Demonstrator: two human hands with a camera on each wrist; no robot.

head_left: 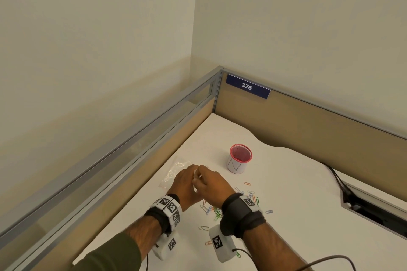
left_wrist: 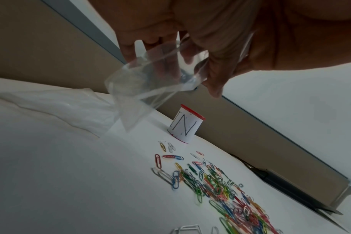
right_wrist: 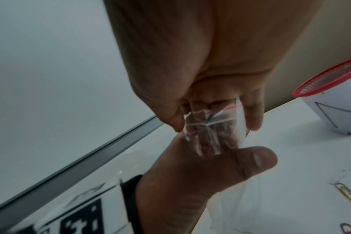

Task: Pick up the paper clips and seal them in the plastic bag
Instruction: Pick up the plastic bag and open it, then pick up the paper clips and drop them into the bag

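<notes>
Both hands (head_left: 196, 182) pinched the plastic bag (left_wrist: 130, 88) open (apparently empty), while the paper clips (left_wrist: 220, 186) lay unbagged, unsealed.

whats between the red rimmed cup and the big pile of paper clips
A few stray clips on bare white desk between cup and pile; left wrist view.

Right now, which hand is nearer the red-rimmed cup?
Right. The right hand sits at the plastic bag just short of the red-rimmed cup; the left hand lies beyond it, farther away.
</notes>
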